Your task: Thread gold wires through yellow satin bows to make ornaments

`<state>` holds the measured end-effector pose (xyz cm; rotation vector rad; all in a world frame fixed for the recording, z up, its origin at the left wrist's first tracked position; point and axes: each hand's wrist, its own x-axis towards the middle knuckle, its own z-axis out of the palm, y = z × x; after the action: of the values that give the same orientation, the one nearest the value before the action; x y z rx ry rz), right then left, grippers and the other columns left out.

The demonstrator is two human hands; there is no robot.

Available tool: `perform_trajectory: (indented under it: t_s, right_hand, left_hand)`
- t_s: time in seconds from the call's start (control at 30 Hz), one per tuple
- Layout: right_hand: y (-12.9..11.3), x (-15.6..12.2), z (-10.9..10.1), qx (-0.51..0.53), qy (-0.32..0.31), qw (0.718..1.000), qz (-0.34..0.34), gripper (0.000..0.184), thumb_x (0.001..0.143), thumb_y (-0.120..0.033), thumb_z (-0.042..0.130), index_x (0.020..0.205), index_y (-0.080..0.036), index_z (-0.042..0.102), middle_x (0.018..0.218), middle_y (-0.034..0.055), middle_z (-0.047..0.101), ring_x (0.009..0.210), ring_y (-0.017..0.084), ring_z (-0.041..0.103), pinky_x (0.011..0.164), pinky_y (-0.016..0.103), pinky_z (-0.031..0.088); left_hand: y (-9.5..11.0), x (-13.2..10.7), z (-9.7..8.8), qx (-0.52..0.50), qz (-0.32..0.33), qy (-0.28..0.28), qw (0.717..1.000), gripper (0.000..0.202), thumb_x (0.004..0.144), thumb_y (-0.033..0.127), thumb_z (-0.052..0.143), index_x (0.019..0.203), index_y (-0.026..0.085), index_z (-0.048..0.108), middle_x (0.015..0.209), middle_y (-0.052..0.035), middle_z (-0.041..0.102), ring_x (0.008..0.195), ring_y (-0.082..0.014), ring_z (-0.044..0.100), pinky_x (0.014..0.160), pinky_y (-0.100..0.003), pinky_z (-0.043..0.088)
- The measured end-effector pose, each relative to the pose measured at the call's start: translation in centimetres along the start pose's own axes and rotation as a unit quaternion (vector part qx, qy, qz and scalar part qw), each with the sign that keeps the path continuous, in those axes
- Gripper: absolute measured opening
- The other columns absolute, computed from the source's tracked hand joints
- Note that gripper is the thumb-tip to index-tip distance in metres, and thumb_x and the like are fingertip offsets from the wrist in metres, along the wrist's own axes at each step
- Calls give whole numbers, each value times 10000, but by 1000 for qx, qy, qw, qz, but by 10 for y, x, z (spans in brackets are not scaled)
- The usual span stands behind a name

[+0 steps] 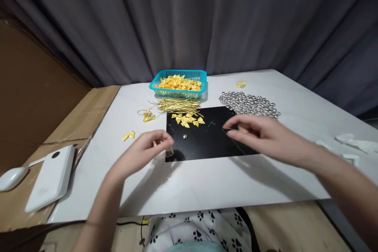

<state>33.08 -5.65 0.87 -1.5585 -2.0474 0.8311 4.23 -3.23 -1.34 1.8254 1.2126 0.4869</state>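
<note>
My left hand hovers at the left edge of a black mat, fingers pinched on a small item with a yellow bit showing; I cannot make out what it is. My right hand reaches over the mat's right half, fingers curled and pinched on what looks like a thin gold wire. On the mat lie several yellow ribbon bows and one small silver bell.
A blue basket of yellow bows stands at the back, a bundle of gold wires in front of it. Silver bells are heaped at the right. Finished bow pieces lie left. A white device and mouse rest on cardboard.
</note>
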Motion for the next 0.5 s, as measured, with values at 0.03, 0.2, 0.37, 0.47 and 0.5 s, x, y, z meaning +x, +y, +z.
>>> perform_trajectory:
  t_s: [0.03,0.2,0.37,0.47,0.5]
  right_hand:
    - [-3,1,12,26,-10,1000,10,350,855,-450,550,1041,-159,606,563,-54,348,498,66,347,463,206,286]
    - [-7,7,61,178,-119,977,6,345,867,-462,543,1008,-149,578,634,-54,346,550,60,323,496,193,270]
    - [1,5,69,173,-116,978,8,368,907,-471,470,800,-138,586,611,-39,365,556,58,311,501,194,255]
    - [16,-6,55,137,-112,984,18,384,924,-484,437,828,-156,611,612,-32,386,555,64,320,500,195,255]
    - [24,-11,47,116,-104,988,25,377,920,-489,444,844,-167,626,601,-31,396,546,67,329,497,198,257]
  left_hand:
    - [4,5,10,-62,0,-23,998,243,881,384,541,814,164,619,774,-20,647,716,-127,593,627,-215,447]
    - [13,22,42,-237,20,-94,967,164,845,309,607,850,146,618,798,-17,646,741,-107,594,691,-211,441]
    - [12,27,44,-259,5,-64,964,147,808,266,638,882,167,559,715,21,604,693,-99,571,653,-207,419]
    - [6,25,39,-210,-12,-71,975,166,825,308,618,889,173,546,719,13,604,690,-110,559,634,-218,399]
    - [2,25,36,-190,-17,-70,979,174,839,330,601,898,175,549,725,10,604,699,-115,560,632,-221,393]
